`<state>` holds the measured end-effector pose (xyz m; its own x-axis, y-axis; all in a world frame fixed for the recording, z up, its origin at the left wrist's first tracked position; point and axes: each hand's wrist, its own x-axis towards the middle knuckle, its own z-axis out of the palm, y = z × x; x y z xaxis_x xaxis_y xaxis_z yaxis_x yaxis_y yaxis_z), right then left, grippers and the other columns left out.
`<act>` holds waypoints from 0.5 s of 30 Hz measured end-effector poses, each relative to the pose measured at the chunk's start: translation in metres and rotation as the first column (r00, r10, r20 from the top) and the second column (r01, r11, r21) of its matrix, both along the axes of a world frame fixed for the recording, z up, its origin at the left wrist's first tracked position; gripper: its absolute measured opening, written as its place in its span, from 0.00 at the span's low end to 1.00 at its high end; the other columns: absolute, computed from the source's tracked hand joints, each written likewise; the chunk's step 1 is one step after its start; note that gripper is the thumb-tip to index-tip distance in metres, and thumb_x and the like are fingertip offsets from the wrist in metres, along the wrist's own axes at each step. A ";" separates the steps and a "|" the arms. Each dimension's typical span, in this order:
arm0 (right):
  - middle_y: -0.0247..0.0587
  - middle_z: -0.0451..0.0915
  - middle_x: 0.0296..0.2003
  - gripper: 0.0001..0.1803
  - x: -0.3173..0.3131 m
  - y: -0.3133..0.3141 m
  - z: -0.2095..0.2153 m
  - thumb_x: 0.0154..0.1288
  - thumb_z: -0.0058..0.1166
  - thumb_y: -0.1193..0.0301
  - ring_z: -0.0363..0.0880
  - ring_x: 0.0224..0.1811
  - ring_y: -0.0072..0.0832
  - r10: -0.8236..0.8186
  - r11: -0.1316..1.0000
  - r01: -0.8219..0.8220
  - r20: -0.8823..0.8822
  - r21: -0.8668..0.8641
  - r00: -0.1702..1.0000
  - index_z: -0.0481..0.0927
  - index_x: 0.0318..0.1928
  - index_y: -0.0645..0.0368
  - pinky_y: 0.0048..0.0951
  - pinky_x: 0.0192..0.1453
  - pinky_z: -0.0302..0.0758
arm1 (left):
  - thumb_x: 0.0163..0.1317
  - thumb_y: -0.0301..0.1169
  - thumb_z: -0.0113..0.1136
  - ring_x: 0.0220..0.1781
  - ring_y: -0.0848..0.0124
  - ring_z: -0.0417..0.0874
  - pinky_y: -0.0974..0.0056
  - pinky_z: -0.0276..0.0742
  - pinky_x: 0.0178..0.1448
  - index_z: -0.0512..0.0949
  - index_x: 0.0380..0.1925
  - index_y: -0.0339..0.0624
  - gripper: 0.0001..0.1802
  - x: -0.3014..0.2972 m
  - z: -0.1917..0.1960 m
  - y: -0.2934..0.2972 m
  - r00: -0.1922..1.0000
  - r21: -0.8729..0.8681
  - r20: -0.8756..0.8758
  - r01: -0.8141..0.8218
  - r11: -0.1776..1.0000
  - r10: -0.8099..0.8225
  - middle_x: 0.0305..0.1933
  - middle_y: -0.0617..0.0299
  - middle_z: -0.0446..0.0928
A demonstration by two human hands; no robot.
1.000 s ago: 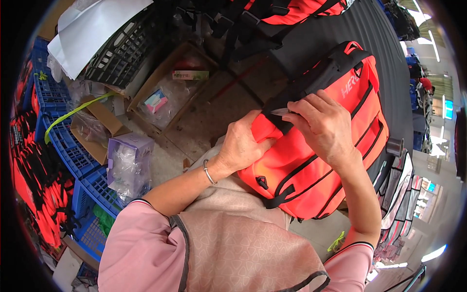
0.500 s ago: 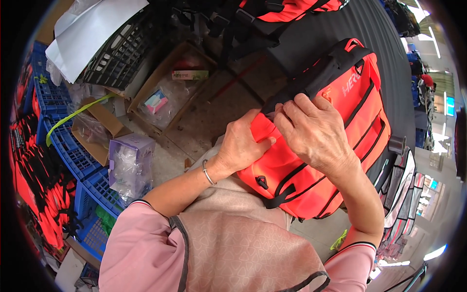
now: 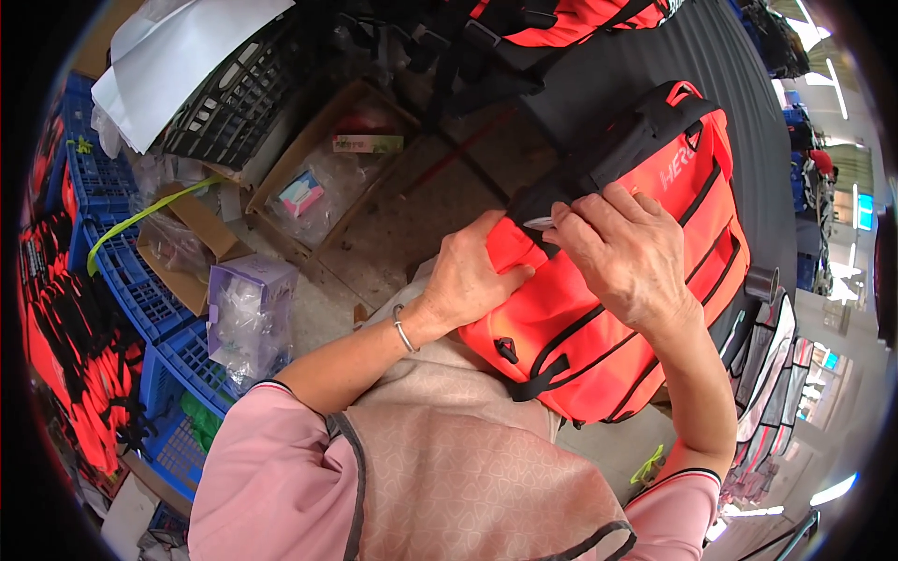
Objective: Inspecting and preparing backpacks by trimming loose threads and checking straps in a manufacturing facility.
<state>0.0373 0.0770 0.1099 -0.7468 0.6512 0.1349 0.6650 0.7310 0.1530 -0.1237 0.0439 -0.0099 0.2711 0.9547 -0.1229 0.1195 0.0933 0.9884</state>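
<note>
An orange bag (image 3: 599,327) with black straps and trim rests against my lap. My left hand (image 3: 472,271) presses on its near upper corner, fingers curled against the fabric, a thin bracelet on the wrist. My right hand (image 3: 627,252) lies over the bag's top edge, its fingertips pinching the black trim next to a small white tab (image 3: 541,222). A black buckle (image 3: 506,350) hangs on the bag's front.
Blue plastic crates (image 3: 140,290) stand at the left, one with a purple box of clear bags (image 3: 248,309). A cardboard box (image 3: 318,187) with small packets and a black crate (image 3: 234,93) under white paper lie ahead. More orange bags (image 3: 552,23) sit beyond.
My right hand has slid left along the bag's top edge toward my left hand. The bag has tipped slightly. My left hand stays on the corner.
</note>
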 end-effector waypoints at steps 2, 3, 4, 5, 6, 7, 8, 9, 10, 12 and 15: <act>0.31 0.74 0.27 0.09 -0.004 0.000 -0.001 0.46 0.57 0.70 0.73 0.33 0.26 0.003 1.000 -0.002 -0.022 0.031 1.000 0.78 0.30 0.59 0.27 0.29 0.68 | 0.45 0.29 0.73 0.40 0.52 0.84 0.57 0.80 0.45 0.75 0.42 0.34 0.24 -0.002 0.002 0.002 0.999 0.003 -0.046 0.017 1.000 -0.017 0.35 0.45 0.81; 0.31 0.75 0.27 0.08 -0.007 -0.001 -0.002 0.45 0.57 0.70 0.73 0.33 0.26 0.016 1.000 -0.016 -0.005 0.020 1.000 0.77 0.29 0.58 0.26 0.29 0.68 | 0.46 0.30 0.73 0.43 0.46 0.84 0.54 0.82 0.46 0.74 0.44 0.33 0.26 -0.002 0.003 0.002 0.996 0.007 -0.086 0.036 0.999 -0.036 0.36 0.42 0.81; 0.32 0.76 0.28 0.07 -0.010 -0.002 -0.003 0.44 0.57 0.71 0.73 0.33 0.26 0.030 1.000 -0.030 0.011 0.009 0.999 0.77 0.27 0.58 0.26 0.29 0.68 | 0.46 0.30 0.73 0.43 0.46 0.84 0.54 0.82 0.46 0.74 0.44 0.33 0.26 -0.001 0.002 0.001 0.996 0.006 -0.085 0.038 0.999 -0.038 0.36 0.42 0.81; 0.32 0.76 0.28 0.07 -0.011 -0.002 -0.004 0.44 0.57 0.71 0.73 0.33 0.26 0.028 1.000 -0.028 0.011 0.009 1.000 0.77 0.27 0.58 0.26 0.29 0.68 | 0.46 0.30 0.73 0.43 0.46 0.84 0.54 0.82 0.46 0.74 0.44 0.33 0.26 0.000 0.000 0.000 0.998 0.015 -0.051 0.027 1.000 -0.026 0.35 0.42 0.81; 0.32 0.75 0.27 0.07 -0.011 -0.003 -0.005 0.44 0.57 0.71 0.73 0.33 0.26 0.032 0.999 -0.033 0.044 0.014 0.999 0.76 0.26 0.57 0.25 0.30 0.68 | 0.46 0.30 0.73 0.43 0.46 0.84 0.54 0.82 0.45 0.74 0.44 0.33 0.26 0.001 -0.002 -0.002 1.000 0.022 -0.017 0.012 1.000 -0.012 0.35 0.42 0.81; 0.32 0.74 0.26 0.06 -0.011 -0.004 -0.007 0.43 0.57 0.71 0.73 0.33 0.25 0.036 0.999 -0.038 0.076 0.019 0.996 0.75 0.24 0.57 0.25 0.30 0.67 | 0.46 0.30 0.73 0.43 0.46 0.84 0.54 0.82 0.45 0.74 0.44 0.33 0.26 0.001 -0.003 -0.003 1.000 0.021 -0.019 0.012 1.000 -0.012 0.35 0.42 0.81; 0.32 0.74 0.26 0.06 -0.011 -0.006 -0.008 0.43 0.57 0.71 0.73 0.33 0.25 0.036 0.999 -0.038 0.075 0.018 0.997 0.75 0.24 0.57 0.25 0.30 0.67 | 0.45 0.30 0.73 0.43 0.46 0.84 0.54 0.82 0.45 0.74 0.44 0.33 0.26 0.002 -0.004 -0.004 1.000 0.014 -0.024 0.010 1.000 -0.010 0.36 0.42 0.81; 0.31 0.73 0.26 0.06 -0.011 -0.007 -0.010 0.43 0.57 0.71 0.73 0.33 0.25 0.045 0.998 -0.048 0.087 0.032 0.995 0.74 0.23 0.56 0.25 0.30 0.68 | 0.45 0.30 0.73 0.43 0.46 0.84 0.54 0.82 0.46 0.74 0.44 0.33 0.26 0.003 -0.004 -0.005 1.000 0.007 -0.029 0.009 1.000 -0.009 0.36 0.42 0.81; 0.31 0.72 0.25 0.06 -0.011 -0.007 -0.011 0.43 0.57 0.71 0.73 0.33 0.25 0.054 0.997 -0.058 0.100 0.046 0.994 0.73 0.22 0.55 0.25 0.30 0.68 | 0.45 0.30 0.73 0.43 0.46 0.84 0.54 0.82 0.46 0.74 0.44 0.33 0.26 0.003 -0.005 -0.005 1.000 0.005 -0.030 0.010 1.000 -0.010 0.36 0.42 0.81; 0.31 0.72 0.24 0.06 -0.010 -0.006 -0.011 0.42 0.57 0.71 0.73 0.33 0.25 0.065 0.997 -0.068 0.102 0.032 0.993 0.73 0.22 0.55 0.25 0.30 0.68 | 0.46 0.31 0.73 0.44 0.46 0.84 0.54 0.82 0.46 0.74 0.44 0.33 0.26 0.003 -0.006 -0.003 0.999 -0.020 -0.037 0.026 0.999 -0.027 0.36 0.42 0.81; 0.32 0.71 0.24 0.06 -0.004 -0.001 0.000 0.44 0.58 0.71 0.74 0.33 0.27 0.056 0.998 -0.051 0.097 -0.045 0.994 0.73 0.23 0.55 0.26 0.30 0.69 | 0.46 0.30 0.72 0.44 0.46 0.84 0.54 0.82 0.47 0.74 0.45 0.33 0.26 0.003 -0.002 0.001 0.999 -0.002 -0.018 0.027 1.000 -0.027 0.36 0.42 0.82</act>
<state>0.0331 0.0762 0.1097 -0.7891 0.6134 0.0323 0.6079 0.7723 0.1844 -0.1204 0.0450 -0.0119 0.2944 0.9468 -0.1299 0.1403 0.0916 0.9859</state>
